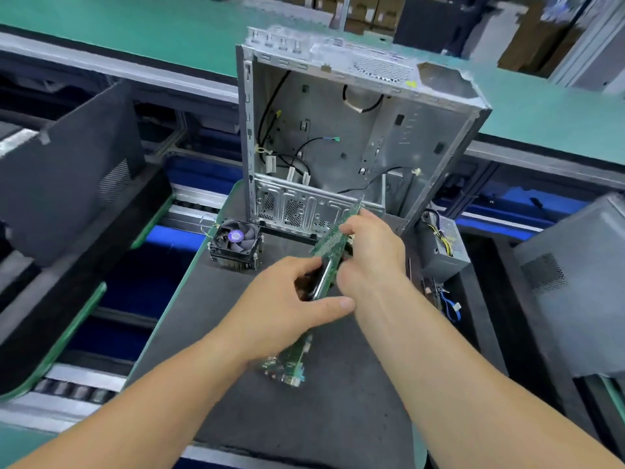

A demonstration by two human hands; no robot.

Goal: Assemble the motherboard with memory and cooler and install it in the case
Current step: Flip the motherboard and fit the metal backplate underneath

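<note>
The open case [338,130] stands on the dark worktop [304,418]. Before it, the motherboard [329,247] is held on edge, gripped by left hand [287,299] and right hand [368,245]. The cooler [235,243] sits beside it, unmounted. Judging by this, assembly has barely begun; next, lay the board flat.

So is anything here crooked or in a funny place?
Yes. The green circuit board is not lying flat: both hands, left and right, hold it tipped up on edge above the mat. The fan still sits apart beside the open case.
</note>
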